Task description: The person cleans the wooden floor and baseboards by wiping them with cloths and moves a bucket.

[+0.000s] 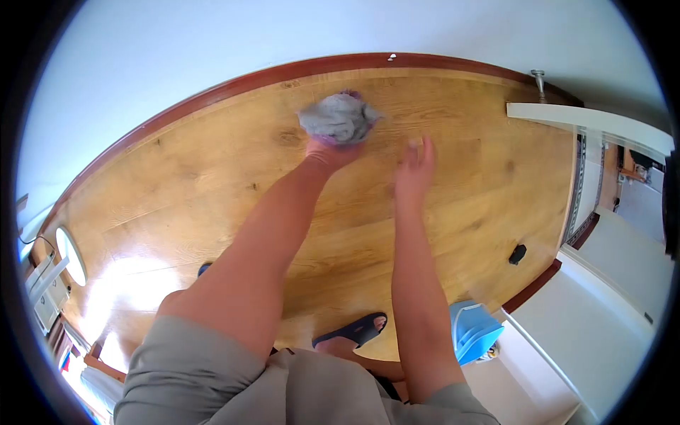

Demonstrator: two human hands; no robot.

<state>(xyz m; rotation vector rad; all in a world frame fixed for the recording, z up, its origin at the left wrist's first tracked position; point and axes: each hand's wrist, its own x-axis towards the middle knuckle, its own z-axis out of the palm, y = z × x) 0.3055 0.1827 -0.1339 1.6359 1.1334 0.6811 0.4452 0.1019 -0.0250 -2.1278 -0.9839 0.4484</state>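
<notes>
Running crosswise, tip rightward, cloth [337, 119] hides whether left hand [336, 154] grips; right hand [415, 171] has fingers [428, 150] apart.

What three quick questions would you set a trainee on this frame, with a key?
1. What does the left hand hold?
2. True or false: the right hand holds nothing.
3. Which colour is the container on the floor at lower right? A) red B) blue C) green

Key: 1: a grey cloth; 2: true; 3: B
</notes>
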